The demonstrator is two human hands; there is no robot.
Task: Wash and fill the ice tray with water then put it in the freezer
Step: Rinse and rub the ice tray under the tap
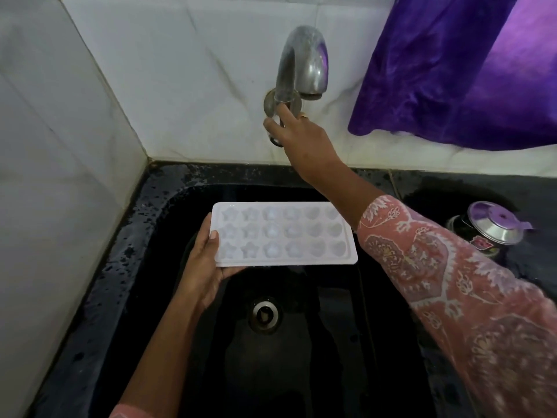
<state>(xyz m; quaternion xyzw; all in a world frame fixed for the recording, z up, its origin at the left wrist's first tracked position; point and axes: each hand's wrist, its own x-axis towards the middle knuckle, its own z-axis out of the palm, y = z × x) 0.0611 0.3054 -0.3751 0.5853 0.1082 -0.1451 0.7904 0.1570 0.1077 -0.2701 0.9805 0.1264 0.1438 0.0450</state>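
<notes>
Ice tray (283, 233) is held level over the black sink (316, 372), its left end gripped in the left hand (205, 260), while the tap handle (275, 141) behind the sink is pinched by the right hand (298, 137).

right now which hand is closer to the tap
Right. The right hand grips the tap at its handle on the wall, under the spout. The left hand is well below it, over the sink, holding the ice tray by its left end.
</notes>
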